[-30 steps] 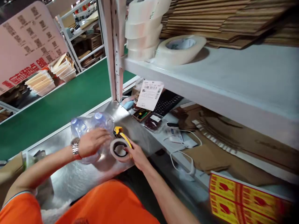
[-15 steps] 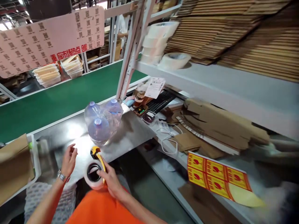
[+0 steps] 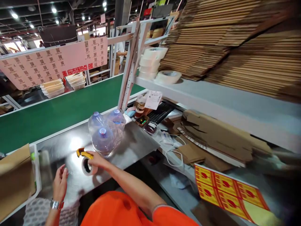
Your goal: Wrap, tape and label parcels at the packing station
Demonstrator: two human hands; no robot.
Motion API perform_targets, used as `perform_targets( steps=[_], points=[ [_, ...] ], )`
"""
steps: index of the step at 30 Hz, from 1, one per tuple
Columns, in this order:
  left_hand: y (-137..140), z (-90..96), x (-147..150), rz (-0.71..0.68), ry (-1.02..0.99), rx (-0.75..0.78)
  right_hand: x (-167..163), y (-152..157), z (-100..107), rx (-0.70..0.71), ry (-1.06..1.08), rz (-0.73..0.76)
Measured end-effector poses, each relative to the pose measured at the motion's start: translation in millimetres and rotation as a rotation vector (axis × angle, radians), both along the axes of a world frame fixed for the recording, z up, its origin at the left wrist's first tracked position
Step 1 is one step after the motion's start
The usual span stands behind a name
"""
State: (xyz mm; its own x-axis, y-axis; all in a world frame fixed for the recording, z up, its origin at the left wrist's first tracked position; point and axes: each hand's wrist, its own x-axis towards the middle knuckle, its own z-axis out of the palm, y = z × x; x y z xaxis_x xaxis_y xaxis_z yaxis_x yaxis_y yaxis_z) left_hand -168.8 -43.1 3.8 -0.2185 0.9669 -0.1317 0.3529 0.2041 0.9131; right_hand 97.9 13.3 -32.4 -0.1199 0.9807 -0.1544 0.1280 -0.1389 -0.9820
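My right hand (image 3: 98, 160) is closed round the yellow handle of a tape dispenser (image 3: 84, 153), which carries a roll of pale tape (image 3: 93, 171). The dispenser is over the shiny metal table (image 3: 138, 139), its head pointing left. Just behind it stand several large clear plastic bottles (image 3: 103, 142) with blue caps, grouped tightly. My left hand (image 3: 60, 184), a watch on its wrist, hovers near the table's left part. Its fingers are slightly bent and apart, with nothing in them. Under that wrist lies bubble wrap (image 3: 35, 211).
On the left is a white bin (image 3: 37, 169) with cardboard. A green conveyor belt (image 3: 70, 108) runs behind the table. To the right, a shelf (image 3: 202, 89) bears tape rolls (image 3: 149, 66) and stacked flat cardboard (image 3: 225, 34); a keyboard (image 3: 161, 113) and fragile stickers (image 3: 228, 188) are lower.
My right hand has carried the tape dispenser forward and left, turning its head leftward. My left hand has moved a little down and left. The view has tilted up.
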Motion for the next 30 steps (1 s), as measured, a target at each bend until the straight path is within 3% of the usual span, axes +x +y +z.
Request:
perform_targets(
  steps=[5, 10, 13, 17, 20, 23, 26, 30],
  points=[
    [16.7, -27.0, 35.7, -0.185, -0.004, -0.025, 66.9, -57.5, -8.1, -0.066, 0.018, 0.088],
    [68.2, -55.2, 109.1, -0.339, -0.084, -0.121, 160.9, -95.6, 30.8, -0.123, -0.004, 0.103],
    [96.5, -64.0, 152.8, -0.393, -0.103, -0.084, 210.0, -109.0, 54.6, -0.116, 0.039, 0.154],
    [111.4, -64.9, 166.3, -0.434, -0.055, -0.022, 254.7, -108.3, 71.4, -0.086, 0.096, 0.087],
    [102.2, -49.3, 151.8, -0.264, -0.024, -0.064, 271.5, -95.3, 78.2, -0.053, 0.086, 0.097],
    [74.5, -17.8, 152.5, -0.084, -0.058, 0.058, 276.4, -80.8, 87.7, -0.002, 0.048, 0.16],
    [36.7, 16.7, 180.0, -0.109, -0.133, 0.128, 273.5, -70.1, 104.3, 0.081, -0.067, 0.225],
    [0.5, 48.1, 230.8, -0.283, -0.426, -0.058, 266.5, -61.5, 129.9, 0.204, -0.189, 0.315]
  ],
)
